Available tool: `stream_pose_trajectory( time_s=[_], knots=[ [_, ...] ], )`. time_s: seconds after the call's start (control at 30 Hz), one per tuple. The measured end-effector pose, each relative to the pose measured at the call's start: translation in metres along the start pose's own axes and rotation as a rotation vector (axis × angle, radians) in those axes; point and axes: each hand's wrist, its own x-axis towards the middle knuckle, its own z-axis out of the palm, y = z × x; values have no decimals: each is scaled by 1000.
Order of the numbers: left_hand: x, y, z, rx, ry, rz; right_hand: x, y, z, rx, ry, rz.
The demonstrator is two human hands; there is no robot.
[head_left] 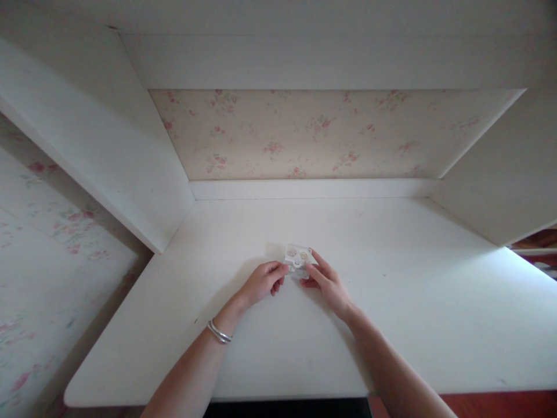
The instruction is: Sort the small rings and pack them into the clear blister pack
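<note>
Small clear flat plastic case (298, 250) with round pinkish and gold bits: over the middle of the white wooden desktop (278, 342), can't tell if touching it. Left hand (263, 280): thumb and fingers pinched on case's near-left corner. Right hand (327, 284): gripping its right side; fingers hide part. Silver metal bangle (220, 333) on left wrist. White upright panels at desktop's left (126, 145) and right (500, 174) ends, pink-floral wallpaper (248, 133) behind it.
</note>
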Motion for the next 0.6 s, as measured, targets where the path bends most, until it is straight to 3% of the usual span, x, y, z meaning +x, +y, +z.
stream_pose_trajectory(
  time_s=[0.17,0.3,0.4,0.6],
  knots=[
    [1,-4,0,24,-13,12,-3,0,2,-64,-17,-31],
    [2,-8,0,53,-15,-2,2,-5,-14,47,90,-41],
    [3,-9,0,40,-3,-18,12,-16,-54,27,233,-107],
    [3,-6,2,66,13,-22,33,-37,-183,-210,657,-125]
  ],
)
